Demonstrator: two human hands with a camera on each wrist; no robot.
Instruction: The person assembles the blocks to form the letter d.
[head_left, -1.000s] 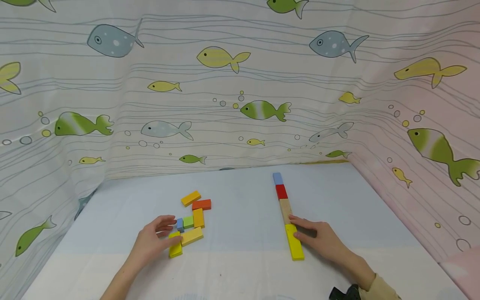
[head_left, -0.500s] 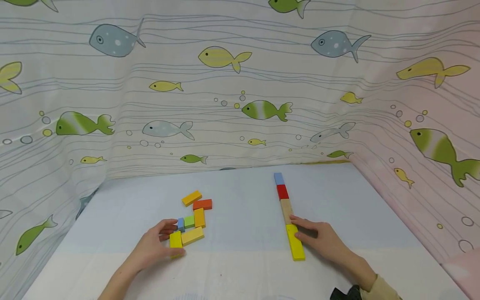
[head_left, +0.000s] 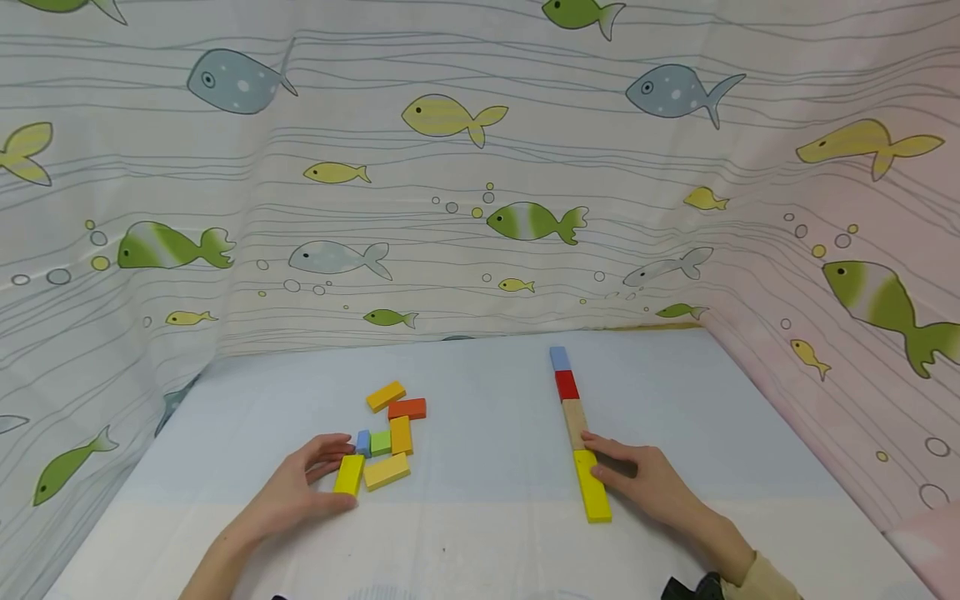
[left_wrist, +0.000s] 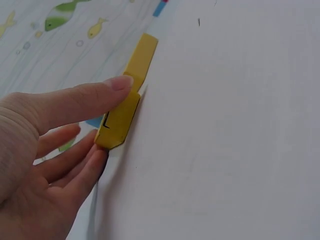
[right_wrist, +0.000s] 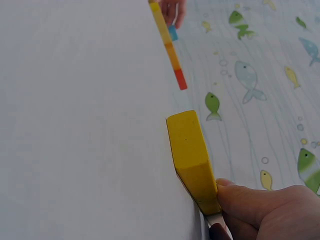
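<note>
My left hand (head_left: 288, 492) pinches a bright yellow block (head_left: 349, 475) between thumb and fingers, at the near left of a loose block cluster. In the left wrist view the thumb lies on that block's near edge and the fingers are on its far side. A pale yellow block (head_left: 387, 472) is just right of it. My right hand (head_left: 652, 479) rests against a straight row, thumb at a longer yellow block (head_left: 592, 487) and index fingertip at a beige block (head_left: 574, 423). A red block (head_left: 567, 385) and a blue block (head_left: 559, 358) continue that row.
Beyond my left hand lie a small blue block (head_left: 363, 443), a green block (head_left: 381, 442), an orange-yellow block (head_left: 401, 435), an orange-red block (head_left: 407, 408) and another orange-yellow block (head_left: 386, 396). A fish-patterned curtain (head_left: 450, 275) surrounds the white tabletop (head_left: 480, 542).
My left thumb has moved down to the yellow block's near end, and that block has shifted slightly, its near end swinging left. The right hand and its row stay put.
</note>
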